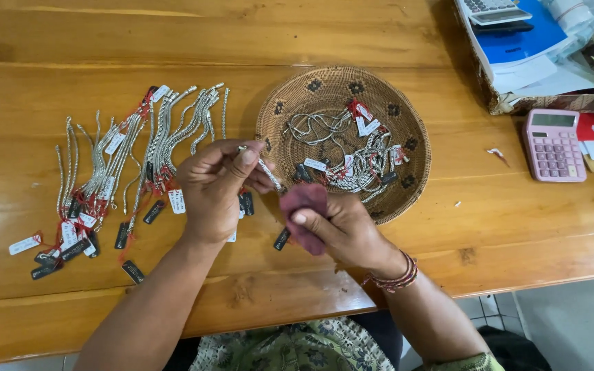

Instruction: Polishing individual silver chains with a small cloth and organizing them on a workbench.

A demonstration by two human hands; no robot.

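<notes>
— Left hand (pixel 216 187)?
— Fingers pinching a silver chain (pixel 267 170), near the basket (pixel 407 189).
— Right hand (pixel 342 230)?
— Thumb pressing a dark red cloth (pixel 304 206) against the chain.
— Further left?
— More tagged chains (pixel 125 154) on the wooden table (pixel 311 34).

One head-worn camera looks steeply down from above the person's chest, facing away from the body across the wooden surface (pixel 379 41). It sits close, taking in the near edge and the far right corner.
</notes>
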